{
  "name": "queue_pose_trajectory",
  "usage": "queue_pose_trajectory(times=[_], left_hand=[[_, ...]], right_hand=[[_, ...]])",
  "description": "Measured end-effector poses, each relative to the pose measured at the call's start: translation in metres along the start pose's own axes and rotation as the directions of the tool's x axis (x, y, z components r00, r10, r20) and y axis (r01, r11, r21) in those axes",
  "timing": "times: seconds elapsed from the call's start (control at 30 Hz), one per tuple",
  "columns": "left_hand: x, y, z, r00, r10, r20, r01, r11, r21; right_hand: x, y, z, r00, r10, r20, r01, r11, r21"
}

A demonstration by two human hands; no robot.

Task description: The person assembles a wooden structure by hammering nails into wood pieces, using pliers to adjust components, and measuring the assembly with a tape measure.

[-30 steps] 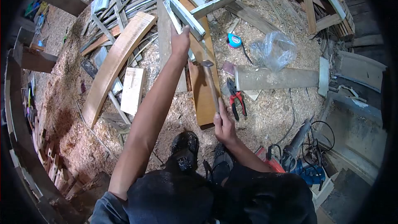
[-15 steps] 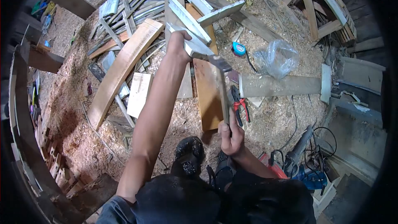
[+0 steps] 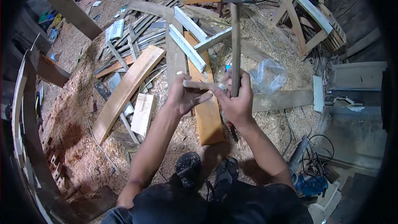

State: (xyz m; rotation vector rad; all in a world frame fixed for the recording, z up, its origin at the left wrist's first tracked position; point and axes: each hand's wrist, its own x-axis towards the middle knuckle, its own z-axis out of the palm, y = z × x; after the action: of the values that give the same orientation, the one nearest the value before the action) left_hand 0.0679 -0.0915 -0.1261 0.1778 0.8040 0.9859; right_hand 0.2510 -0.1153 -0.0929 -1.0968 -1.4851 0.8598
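Observation:
My left hand (image 3: 178, 98) is closed around one end of a short wooden piece (image 3: 197, 85), held above the floor in front of me. My right hand (image 3: 241, 105) grips a hammer (image 3: 235, 43) by its wooden handle, which stands upright with the dark head at the top. The right fingers reach across to the wooden piece and appear to touch its other end. Below both hands lies an orange-brown plank (image 3: 207, 118), and a joined frame of pale battens (image 3: 187, 47) rests at its far end.
Shavings cover the floor. A curved board (image 3: 128, 93) and a short pale block (image 3: 143, 114) lie left, beside piled strips. A clear plastic bag (image 3: 269, 76) and a wide board (image 3: 284, 101) are right. A blue power tool (image 3: 311, 186) with a cable sits lower right.
The hammer has swung up from beside the wooden piece to upright. My right hand has moved up and toward my left hand, which has come lower and closer. The view has tilted up.

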Motion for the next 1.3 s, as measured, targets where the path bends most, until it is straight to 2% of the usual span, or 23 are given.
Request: queue_pose_trajectory(times=[0.1, 0.13, 0.23, 0.27, 0.37, 0.43, 0.47, 0.5, 0.53, 0.57, 0.63, 0.67, 0.73, 0.8, 0.83, 0.9, 0.93, 0.97, 1.0, 1.13, 1.23, 1.3], left_hand=[[-0.006, -0.006, 0.002, 0.987, 0.061, -0.149, -0.036, 0.986, 0.160], [-0.016, -0.003, 0.005, 0.986, 0.080, -0.145, -0.058, 0.987, 0.153], [-0.021, -0.004, 0.007, 0.986, 0.131, -0.105, -0.116, 0.984, 0.136], [-0.020, -0.005, 0.004, 0.981, 0.137, -0.135, -0.121, 0.985, 0.121], [-0.001, -0.008, -0.027, 0.968, 0.183, -0.170, -0.150, 0.971, 0.187], [0.011, -0.011, -0.037, 0.879, 0.371, -0.301, -0.256, 0.897, 0.361], [0.019, -0.010, -0.040, 0.814, 0.468, -0.344, -0.293, 0.842, 0.452], [0.033, -0.016, -0.045, 0.731, 0.632, -0.256, -0.469, 0.739, 0.484], [0.062, -0.018, -0.067, 0.679, 0.698, -0.228, -0.531, 0.681, 0.505], [0.088, -0.021, -0.087, 0.625, 0.754, -0.202, -0.583, 0.623, 0.522], [0.109, -0.023, -0.094, 0.560, 0.809, -0.182, -0.614, 0.552, 0.564], [0.120, -0.023, -0.094, 0.525, 0.835, -0.168, -0.629, 0.512, 0.585], [0.142, -0.024, -0.091, 0.474, 0.836, -0.276, -0.509, 0.516, 0.689], [0.153, -0.026, -0.088, 0.398, 0.866, -0.303, -0.418, 0.466, 0.780], [0.155, -0.026, -0.086, 0.398, 0.862, -0.316, -0.393, 0.471, 0.790], [0.155, -0.028, -0.082, 0.399, 0.852, -0.339, -0.338, 0.480, 0.810], [0.152, -0.026, -0.083, 0.461, 0.821, -0.339, -0.348, 0.518, 0.782], [0.150, -0.025, -0.081, 0.465, 0.822, -0.329, -0.366, 0.517, 0.774], [0.151, -0.024, -0.083, 0.467, 0.824, -0.322, -0.382, 0.516, 0.766], [0.149, -0.022, -0.086, 0.494, 0.797, -0.346, -0.392, 0.560, 0.730], [0.151, -0.022, -0.088, 0.498, 0.784, -0.370, -0.421, 0.592, 0.688], [0.154, -0.019, -0.088, 0.500, 0.790, -0.356, -0.422, 0.581, 0.696]], right_hand=[[0.011, -0.004, 0.000, 0.997, -0.031, 0.066, 0.034, 0.998, -0.050], [0.009, 0.007, 0.001, 0.996, 0.001, 0.088, -0.002, 1.000, 0.013], [-0.003, 0.013, -0.001, 0.972, 0.041, 0.233, -0.042, 0.999, 0.001], [-0.007, 0.022, -0.001, 0.962, 0.069, 0.265, -0.072, 0.997, 0.000], [-0.019, 0.037, 0.009, 0.964, 0.108, 0.242, -0.111, 0.994, 0.000], [-0.030, 0.064, 0.019, 0.989, -0.069, 0.133, 0.080, 0.994, -0.079], [-0.039, 0.072, 0.020, 0.995, -0.040, 0.095, 0.052, 0.990, -0.128], [-0.048, 0.073, 0.020, 0.998, -0.011, 0.056, 0.021, 0.984, -0.176], [-0.060, 0.071, 0.016, 0.991, 0.075, 0.106, -0.055, 0.983, -0.177], [-0.079, 0.080, 0.015, 0.994, 0.071, 0.089, -0.053, 0.979, -0.196], [-0.118, 0.103, 0.015, 0.996, 0.064, 0.062, -0.048, 0.970, -0.239], [-0.132, 0.103, 0.013, 0.989, 0.125, 0.080, -0.104, 0.969, -0.226], [-0.159, 0.102, 0.009, 0.962, 0.248, 0.112, -0.222, 0.954, -0.201], [-0.179, 0.108, 0.009, 0.974, 0.190, 0.127, -0.155, 0.958, -0.241], [-0.185, 0.111, 0.009, 0.979, 0.156, 0.130, -0.118, 0.958, -0.260], [-0.196, 0.111, 0.004, 0.954, 0.233, 0.190, -0.186, 0.954, -0.234], [-0.198, 0.109, 0.006, 0.957, 0.227, 0.179, -0.183, 0.955, -0.234], [-0.199, 0.108, 0.007, 0.960, 0.220, 0.173, -0.177, 0.956, -0.233], [-0.197, 0.097, 0.007, 0.984, 0.134, 0.117, -0.096, 0.953, -0.288], [-0.197, 0.106, 0.016, 0.978, 0.121, 0.170, -0.058, 0.941, -0.334], [-0.196, 0.100, 0.011, 0.960, 0.220, 0.172, -0.164, 0.942, -0.293], [-0.199, 0.100, 0.013, 0.971, 0.185, 0.153, -0.135, 0.948, -0.290]])
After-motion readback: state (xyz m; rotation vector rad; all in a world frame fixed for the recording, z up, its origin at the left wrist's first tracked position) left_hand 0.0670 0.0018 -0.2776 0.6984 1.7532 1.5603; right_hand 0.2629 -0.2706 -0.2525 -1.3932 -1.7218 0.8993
